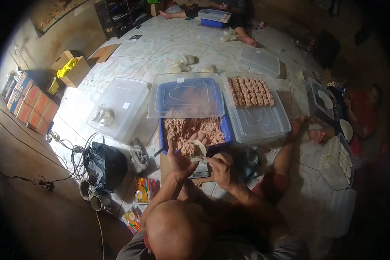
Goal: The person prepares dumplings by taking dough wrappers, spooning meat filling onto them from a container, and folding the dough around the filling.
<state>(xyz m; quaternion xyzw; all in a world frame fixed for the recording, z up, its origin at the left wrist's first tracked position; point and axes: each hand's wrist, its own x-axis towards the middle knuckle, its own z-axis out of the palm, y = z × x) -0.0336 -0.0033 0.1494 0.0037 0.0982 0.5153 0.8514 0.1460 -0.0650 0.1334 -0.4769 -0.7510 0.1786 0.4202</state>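
Palm up, my left hand (180, 164) holds a round pale wrapper (199, 149) with a lump of minced filling (187, 148) on it. Close by on the right, my right hand (221, 167) is closed around a thin utensil (202, 159) whose tip reaches the wrapper. Just beyond both hands is a blue tub (228, 131) of minced filling, partly covered by a clear lid (186, 92). Beneath the hands, a small scale (200, 173) partly shows.
Right of the tub, a clear container (260, 123) bears rows of shaped filling. A clear box (119, 104) with metal bowls lies left. A black bag (104, 167) and noodle packets (144, 190) are lower left. Other people sit at the top and right.
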